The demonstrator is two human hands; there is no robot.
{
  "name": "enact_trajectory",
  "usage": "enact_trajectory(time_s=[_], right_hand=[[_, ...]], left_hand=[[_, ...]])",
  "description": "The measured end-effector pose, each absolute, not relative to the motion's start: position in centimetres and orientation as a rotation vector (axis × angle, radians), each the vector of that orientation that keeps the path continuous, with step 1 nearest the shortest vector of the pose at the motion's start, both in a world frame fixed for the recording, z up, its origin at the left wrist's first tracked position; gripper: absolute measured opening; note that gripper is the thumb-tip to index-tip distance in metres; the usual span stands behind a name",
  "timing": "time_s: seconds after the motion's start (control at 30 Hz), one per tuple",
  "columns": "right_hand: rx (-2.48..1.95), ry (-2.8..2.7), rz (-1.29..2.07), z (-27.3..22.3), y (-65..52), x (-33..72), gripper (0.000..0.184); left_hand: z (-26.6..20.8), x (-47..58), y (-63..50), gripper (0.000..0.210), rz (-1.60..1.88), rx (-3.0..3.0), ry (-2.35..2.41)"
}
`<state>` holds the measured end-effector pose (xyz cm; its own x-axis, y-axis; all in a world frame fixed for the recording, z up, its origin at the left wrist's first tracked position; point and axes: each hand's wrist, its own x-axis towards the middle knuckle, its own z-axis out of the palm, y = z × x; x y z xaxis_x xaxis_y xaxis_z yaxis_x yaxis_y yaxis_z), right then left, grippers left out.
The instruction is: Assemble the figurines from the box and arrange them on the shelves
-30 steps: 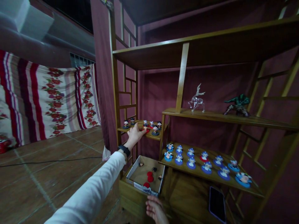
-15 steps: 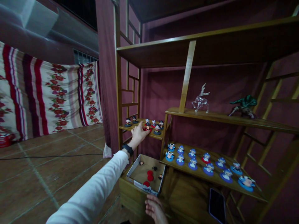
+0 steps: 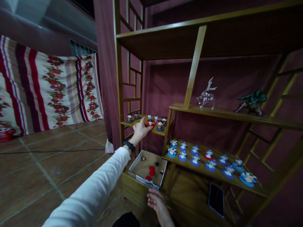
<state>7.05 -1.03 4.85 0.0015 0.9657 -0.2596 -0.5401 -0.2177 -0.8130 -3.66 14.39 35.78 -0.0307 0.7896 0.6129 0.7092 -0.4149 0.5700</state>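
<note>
My left hand (image 3: 139,130) reaches to the small left shelf (image 3: 127,123). Its thumb and fingers are around the edge of a dark-haired figurine (image 3: 151,123) on a red base, which stands upright on the shelf. Other small figurines stand around it: a dark-haired one (image 3: 160,125) on a dark base at its right, two pale ones behind, and a pair (image 3: 129,118) at the far left. Low in front, below the cardboard box (image 3: 146,165), my right hand (image 3: 157,201) hangs with loosely bent fingers and nothing in it. The box holds red discs (image 3: 151,170) and a few small dark pieces.
Several blue-based figurines (image 3: 194,160) stand in two rows on the lower shelf at right. A clear deer figure (image 3: 206,96) and a green-caped figure (image 3: 253,102) stand on the shelf above. A phone (image 3: 216,200) lies below. A wooden post (image 3: 195,66) divides the shelves.
The view has tilted down slightly, so the shelves sit higher in the picture. My left hand stays at the red-based figurine, and my right hand remains in front of the box.
</note>
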Motion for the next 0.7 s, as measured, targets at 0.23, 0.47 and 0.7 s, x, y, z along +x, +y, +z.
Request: enact_trajectory(time_s=[0.23,0.47,0.7], right_hand=[[-0.997,-0.604,1.541,5.05,-0.94,7.01,0.037],[-1.006,-0.628,1.538,4.55,-0.50,7.07,0.039],[-1.039,-0.658,1.543,4.53,-0.11,7.37,0.041]], left_hand=[[35.47,-3.88,14.81,0.070,1.470,2.117,1.615],[35.57,-3.92,15.08,0.072,1.441,2.135,1.632],[35.47,-3.94,15.33,0.071,1.442,2.195,1.592]])
